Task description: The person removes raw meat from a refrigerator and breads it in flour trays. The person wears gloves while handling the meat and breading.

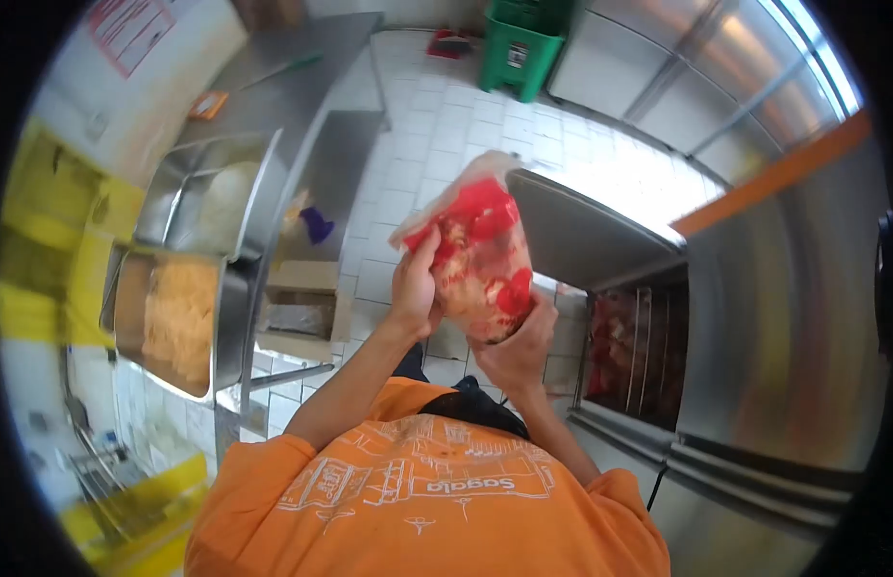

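In front of my chest I hold a clear plastic bag point(475, 274) with red printed patches and pale food inside; its exact contents cannot be made out. My left hand point(418, 286) grips the bag's left side, thumb along its face. At the lower right corner, my right hand point(520, 348) is closed around the bag from below. The bag's top end looks loose and crumpled. To the right stands an open fridge compartment point(634, 356), with similar red-marked packages behind wire racks.
Left of me, a steel table point(317, 58) carries a metal pan of orange food point(180, 313) and another metal pan point(259, 192). On its lower shelf sits a cardboard box point(302, 274). A green bin point(520, 53) stands ahead on the tiled floor; an open fridge door point(591, 226) juts out at right.
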{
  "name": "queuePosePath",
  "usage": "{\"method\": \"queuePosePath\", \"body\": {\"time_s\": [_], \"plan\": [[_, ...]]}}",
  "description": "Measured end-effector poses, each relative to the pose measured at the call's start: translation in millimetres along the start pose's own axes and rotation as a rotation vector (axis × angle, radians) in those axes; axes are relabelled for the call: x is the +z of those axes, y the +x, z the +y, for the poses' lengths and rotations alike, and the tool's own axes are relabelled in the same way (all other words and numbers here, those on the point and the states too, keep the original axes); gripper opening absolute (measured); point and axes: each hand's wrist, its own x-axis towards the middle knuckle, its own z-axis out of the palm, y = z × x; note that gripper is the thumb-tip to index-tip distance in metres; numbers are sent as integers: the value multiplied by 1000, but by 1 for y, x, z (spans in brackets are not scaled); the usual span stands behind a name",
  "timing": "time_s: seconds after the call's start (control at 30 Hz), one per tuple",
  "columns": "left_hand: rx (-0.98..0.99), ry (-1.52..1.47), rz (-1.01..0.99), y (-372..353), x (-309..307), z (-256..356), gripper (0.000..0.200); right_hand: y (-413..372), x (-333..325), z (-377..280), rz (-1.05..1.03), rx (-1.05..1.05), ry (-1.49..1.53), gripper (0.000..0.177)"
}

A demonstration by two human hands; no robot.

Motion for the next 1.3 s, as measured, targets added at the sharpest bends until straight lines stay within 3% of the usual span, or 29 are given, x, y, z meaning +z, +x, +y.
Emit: {"method": "queuePosePath", "body": {"time_s": [0.2,0.27,0.3,0.33,0.43,0.5,0.53,0.63,0.73,0.77,1.0,1.03,1.07,1.1,1.13,1.17,1.2,1.27,1.3], "plan": [[165,-42,29,16,-66,120,44,72,86,-79,-231,-167,60,76],[271,35,15,9,-86,162,43,90,120,-107,-414,-44,365,69],[352,68,7,7,-96,179,46,97,145,-110,-427,-108,426,67],[486,228,-26,15,-119,191,45,104,167,-116,-484,-154,434,67],[567,447,155,10,-130,235,51,136,209,-141,-640,-114,707,64],[678,639,52,16,-146,259,68,154,237,-151,-739,-131,793,65],[699,634,78,22,-158,268,68,164,251,-160,-784,-118,862,66],[695,190,-82,47,-190,274,97,196,292,-176,-996,-159,925,75],[701,13,-90,73,-224,282,99,221,340,-201,-1164,-64,1074,84],[725,11,-67,81,-234,284,99,238,359,-207,-1338,-128,1056,87],[1130,-263,309,135,-260,303,89,277,471,-250,-1784,-41,1069,85],[1195,-284,532,140,-256,303,81,283,477,-257,-1812,-186,981,80],[1254,-300,752,144,-253,309,72,285,489,-259,-1855,-189,990,80],[1278,-301,785,146,-243,318,72,285,503,-258,-1791,-455,919,78],[1262,-284,948,147,-231,324,59,285,511,-256,-1709,-713,840,77],[1237,-269,1109,148,-221,328,47,287,502,-263,-1761,-598,726,69],[1251,-281,1144,150,-216,330,47,292,504,-272,-1799,-605,728,69],[1202,-178,1386,149,-211,333,27,295,514,-287,-2002,-486,352,61],[1211,-185,1411,149,-214,332,27,292,517,-286,-2027,-498,352,61]]}}
